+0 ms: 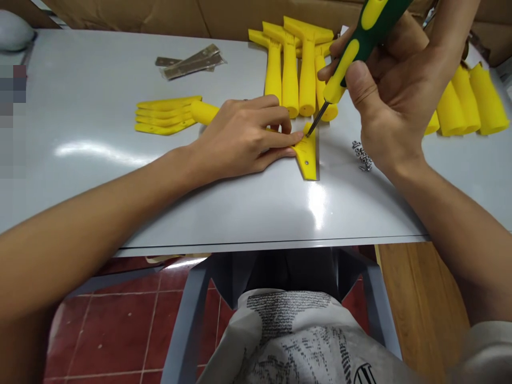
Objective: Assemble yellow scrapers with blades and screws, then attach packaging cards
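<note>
My left hand (256, 133) presses a yellow scraper (309, 154) onto the white table, its fingers closed about the neck by the wide head. A metal blade edge shows along the head's right side, and one screw sits in the head's near end. In my right hand (400, 90) is a green and yellow screwdriver (352, 58), tilted, its tip down at the scraper head beside my left fingertips. Most of the scraper's handle is hidden under my left hand. Small silver screws (362, 156) lie in a loose pile to the right of the head.
Several yellow scraper handles (298, 74) lie side by side at the back. Stacked yellow parts (176, 114) rest left of my hand, and yellow tubular pieces (472, 101) at the right. Metal blades in clear wrap (192, 61) lie behind. The white table's front edge (272, 246) runs before me.
</note>
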The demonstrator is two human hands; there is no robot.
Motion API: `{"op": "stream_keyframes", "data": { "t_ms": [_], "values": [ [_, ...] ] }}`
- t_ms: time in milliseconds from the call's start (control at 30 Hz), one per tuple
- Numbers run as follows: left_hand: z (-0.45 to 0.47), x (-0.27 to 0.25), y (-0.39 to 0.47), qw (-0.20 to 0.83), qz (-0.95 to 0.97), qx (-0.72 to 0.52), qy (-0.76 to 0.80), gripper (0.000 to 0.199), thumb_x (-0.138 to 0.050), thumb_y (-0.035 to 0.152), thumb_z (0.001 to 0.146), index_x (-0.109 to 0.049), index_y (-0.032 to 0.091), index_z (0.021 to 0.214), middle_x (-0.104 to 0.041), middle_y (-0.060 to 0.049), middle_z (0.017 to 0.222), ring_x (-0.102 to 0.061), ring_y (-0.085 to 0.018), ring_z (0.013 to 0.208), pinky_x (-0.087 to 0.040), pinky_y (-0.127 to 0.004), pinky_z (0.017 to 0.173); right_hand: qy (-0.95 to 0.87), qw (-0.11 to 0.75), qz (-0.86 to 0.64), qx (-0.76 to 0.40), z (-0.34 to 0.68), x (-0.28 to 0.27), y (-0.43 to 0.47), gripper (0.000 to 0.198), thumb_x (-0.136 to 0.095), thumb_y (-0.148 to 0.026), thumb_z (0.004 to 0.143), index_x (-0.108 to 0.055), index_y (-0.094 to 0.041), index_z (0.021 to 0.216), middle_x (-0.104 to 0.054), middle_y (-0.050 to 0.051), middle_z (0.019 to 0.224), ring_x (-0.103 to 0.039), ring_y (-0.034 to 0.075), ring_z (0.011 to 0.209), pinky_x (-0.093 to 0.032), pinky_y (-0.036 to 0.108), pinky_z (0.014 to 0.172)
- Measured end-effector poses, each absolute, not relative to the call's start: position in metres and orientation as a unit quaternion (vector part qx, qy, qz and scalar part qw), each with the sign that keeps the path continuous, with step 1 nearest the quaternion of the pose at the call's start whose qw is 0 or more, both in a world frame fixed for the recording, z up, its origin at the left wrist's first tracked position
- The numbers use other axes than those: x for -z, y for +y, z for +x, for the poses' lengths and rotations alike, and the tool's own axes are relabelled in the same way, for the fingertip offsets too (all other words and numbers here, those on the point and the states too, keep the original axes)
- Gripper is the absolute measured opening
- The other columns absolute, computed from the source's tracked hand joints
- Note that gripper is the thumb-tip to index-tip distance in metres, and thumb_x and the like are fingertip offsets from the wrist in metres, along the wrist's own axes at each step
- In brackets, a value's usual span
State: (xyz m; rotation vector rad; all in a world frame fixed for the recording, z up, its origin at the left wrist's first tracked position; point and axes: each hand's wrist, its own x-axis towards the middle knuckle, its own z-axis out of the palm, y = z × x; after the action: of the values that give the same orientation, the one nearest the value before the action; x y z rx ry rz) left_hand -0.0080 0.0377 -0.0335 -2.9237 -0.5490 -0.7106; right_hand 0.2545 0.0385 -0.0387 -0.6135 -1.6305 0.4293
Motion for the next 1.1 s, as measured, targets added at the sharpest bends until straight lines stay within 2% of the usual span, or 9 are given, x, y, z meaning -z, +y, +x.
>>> {"op": "stream_keyframes", "data": {
  "t_ms": [100, 233, 433, 600, 667, 800, 900, 1000, 1100],
  "values": [
    [-0.008, 0.033, 0.038, 0.033, -0.957, 0.227, -0.178, 0.033, -0.06, 0.052, 0.114, -0.086, 0.036, 0.127, -0.082, -0.01, 0.104, -0.077, -0.03, 0.1, -0.054, -0.043, 0.071, -0.71, 0.643, -0.233, -0.168, 0.251, 0.041, 0.039, 0.055, -0.059, -0.072, 0.107, -0.03, -0.052, 0.15, -0.064, -0.005, 0.135, -0.077, 0.019, 0.123, -0.072, 0.043, 0.11],
    [-0.007, 0.033, 0.036, -0.01, -0.951, 0.245, -0.188, 0.03, -0.063, 0.051, 0.112, -0.087, 0.037, 0.124, -0.082, -0.01, 0.106, -0.077, -0.03, 0.101, -0.056, -0.044, 0.077, -0.709, 0.653, -0.226, -0.141, 0.249, 0.046, 0.049, 0.067, -0.048, -0.087, 0.103, -0.025, -0.054, 0.157, -0.061, -0.004, 0.132, -0.076, 0.021, 0.123, -0.072, 0.045, 0.105],
    [-0.007, 0.034, 0.036, -0.007, -0.952, 0.233, -0.196, 0.033, -0.061, 0.052, 0.113, -0.086, 0.037, 0.129, -0.082, -0.01, 0.109, -0.077, -0.031, 0.106, -0.056, -0.044, 0.079, -0.756, 0.611, -0.159, -0.174, 0.261, 0.039, 0.058, 0.051, -0.063, -0.061, 0.109, -0.031, -0.057, 0.149, -0.073, -0.013, 0.125, -0.077, 0.015, 0.112, -0.068, 0.041, 0.103],
    [-0.005, 0.032, 0.032, -0.046, -0.946, 0.213, -0.239, 0.037, -0.06, 0.057, 0.112, -0.087, 0.036, 0.127, -0.079, -0.011, 0.108, -0.076, -0.033, 0.113, -0.057, -0.046, 0.087, -0.735, 0.612, -0.261, -0.13, 0.265, 0.037, 0.059, 0.091, -0.071, -0.088, 0.084, -0.029, -0.045, 0.153, -0.066, -0.009, 0.127, -0.077, 0.014, 0.107, -0.061, 0.038, 0.093],
    [-0.002, 0.031, 0.025, -0.051, -0.941, 0.208, -0.263, 0.039, -0.059, 0.056, 0.113, -0.087, 0.034, 0.128, -0.077, -0.011, 0.108, -0.075, -0.034, 0.116, -0.058, -0.047, 0.09, -0.719, 0.612, -0.302, -0.131, 0.261, 0.038, 0.058, 0.096, -0.059, -0.098, 0.084, -0.027, -0.041, 0.155, -0.064, -0.007, 0.113, -0.075, 0.015, 0.107, -0.058, 0.036, 0.09],
    [0.006, 0.03, 0.002, -0.036, -0.925, 0.204, -0.318, 0.041, -0.054, 0.051, 0.116, -0.083, 0.028, 0.136, -0.075, -0.013, 0.112, -0.072, -0.035, 0.123, -0.059, -0.046, 0.094, -0.689, 0.658, -0.29, -0.088, 0.25, 0.04, 0.053, 0.094, -0.041, -0.101, 0.091, -0.025, -0.032, 0.152, -0.06, -0.005, 0.09, -0.071, 0.017, 0.093, -0.057, 0.035, 0.078],
    [0.013, 0.026, -0.016, -0.02, -0.918, 0.189, -0.349, 0.04, -0.053, 0.045, 0.118, -0.08, 0.024, 0.138, -0.075, -0.014, 0.116, -0.07, -0.036, 0.129, -0.06, -0.045, 0.095, -0.667, 0.657, -0.349, -0.033, 0.245, 0.036, 0.039, 0.091, -0.032, -0.1, 0.091, -0.023, -0.035, 0.154, -0.065, -0.002, 0.097, -0.061, 0.018, 0.076, -0.049, 0.038, 0.067],
    [0.016, 0.021, -0.028, 0.03, -0.921, 0.145, -0.361, 0.038, -0.051, 0.036, 0.118, -0.076, 0.021, 0.142, -0.076, -0.016, 0.118, -0.069, -0.037, 0.131, -0.059, -0.041, 0.088, -0.675, 0.579, -0.452, -0.065, 0.241, 0.026, 0.014, 0.086, -0.056, -0.076, 0.097, -0.016, -0.04, 0.164, -0.068, 0.003, 0.114, -0.064, 0.023, 0.087, -0.053, 0.041, 0.077],
    [0.018, 0.019, -0.03, 0.089, -0.927, 0.112, -0.348, 0.036, -0.053, 0.035, 0.118, -0.073, 0.02, 0.144, -0.077, -0.016, 0.116, -0.071, -0.034, 0.124, -0.057, -0.035, 0.078, -0.665, 0.586, -0.453, -0.094, 0.236, 0.014, -0.01, 0.075, -0.063, -0.056, 0.1, -0.032, -0.041, 0.166, -0.057, 0.002, 0.158, -0.071, 0.023, 0.104, -0.061, 0.041, 0.086]
  ]
}}
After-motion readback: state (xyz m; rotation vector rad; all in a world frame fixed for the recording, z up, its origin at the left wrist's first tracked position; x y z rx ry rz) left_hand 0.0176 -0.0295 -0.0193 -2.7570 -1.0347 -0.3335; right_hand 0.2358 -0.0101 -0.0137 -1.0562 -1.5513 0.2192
